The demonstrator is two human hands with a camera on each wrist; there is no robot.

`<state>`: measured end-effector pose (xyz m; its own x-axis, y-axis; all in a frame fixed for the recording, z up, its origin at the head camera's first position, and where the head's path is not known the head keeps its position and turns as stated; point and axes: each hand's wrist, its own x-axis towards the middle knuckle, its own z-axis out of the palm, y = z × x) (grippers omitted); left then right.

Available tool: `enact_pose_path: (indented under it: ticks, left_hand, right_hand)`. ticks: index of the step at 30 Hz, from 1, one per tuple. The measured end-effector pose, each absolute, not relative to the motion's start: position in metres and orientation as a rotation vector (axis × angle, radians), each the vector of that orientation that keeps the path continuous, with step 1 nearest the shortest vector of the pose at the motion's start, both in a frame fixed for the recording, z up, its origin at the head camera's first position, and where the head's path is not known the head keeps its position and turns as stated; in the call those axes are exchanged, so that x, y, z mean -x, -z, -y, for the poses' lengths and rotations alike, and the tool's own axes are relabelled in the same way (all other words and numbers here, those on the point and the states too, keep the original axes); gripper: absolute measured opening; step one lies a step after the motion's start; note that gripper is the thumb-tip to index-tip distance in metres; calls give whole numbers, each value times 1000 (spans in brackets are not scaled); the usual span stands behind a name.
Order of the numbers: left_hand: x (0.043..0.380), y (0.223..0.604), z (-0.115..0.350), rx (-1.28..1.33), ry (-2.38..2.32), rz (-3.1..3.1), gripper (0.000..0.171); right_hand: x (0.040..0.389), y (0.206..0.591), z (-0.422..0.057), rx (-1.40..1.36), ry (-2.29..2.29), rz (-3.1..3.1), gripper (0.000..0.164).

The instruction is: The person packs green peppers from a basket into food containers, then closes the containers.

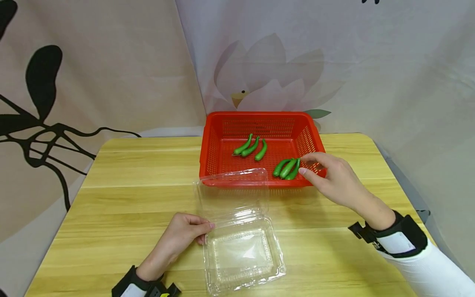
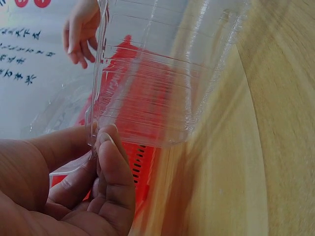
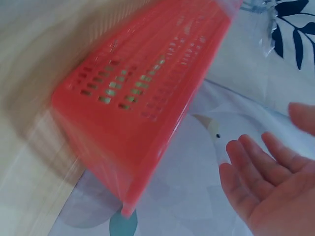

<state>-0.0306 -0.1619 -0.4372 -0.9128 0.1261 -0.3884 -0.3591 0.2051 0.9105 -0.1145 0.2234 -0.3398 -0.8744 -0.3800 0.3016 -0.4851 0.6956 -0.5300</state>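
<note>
My left hand (image 1: 185,231) pinches the left edge of a clear plastic clamshell box (image 1: 241,251) between thumb and fingers. Its lid (image 1: 233,194) is unfolded and overlaps the front rim of a red plastic basket (image 1: 259,114). In the left wrist view the box (image 2: 147,73) rises from the fingertips. Over the basket's front right corner is my right hand (image 1: 334,175), thumb and fingers apart and nothing between them. Close to its fingertips, several green chili peppers (image 1: 287,169) lie bunched in the basket. The right wrist view shows this hand (image 3: 270,182) palm up, beside the rim.
Farther back in the basket lie more green chili peppers (image 1: 250,146). The basket stands at the back of a wooden table (image 1: 141,198), in front of a printed cloth backdrop (image 1: 267,62).
</note>
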Motion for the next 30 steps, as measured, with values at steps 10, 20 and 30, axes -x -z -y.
enact_pose_path:
  ticks: [10, 20, 30]
  left_hand:
    - [31, 438, 161, 212, -1767, -2100, 20]
    - [31, 436, 161, 240, -1781, -2079, 20]
    - [30, 438, 162, 218, -1780, -2083, 20]
  right_hand:
    - [152, 333, -231, -772, -809, 2991, 54]
    - [185, 337, -227, -1002, -539, 3080, 42]
    - [207, 339, -208, -1131, -331, 3287, 25]
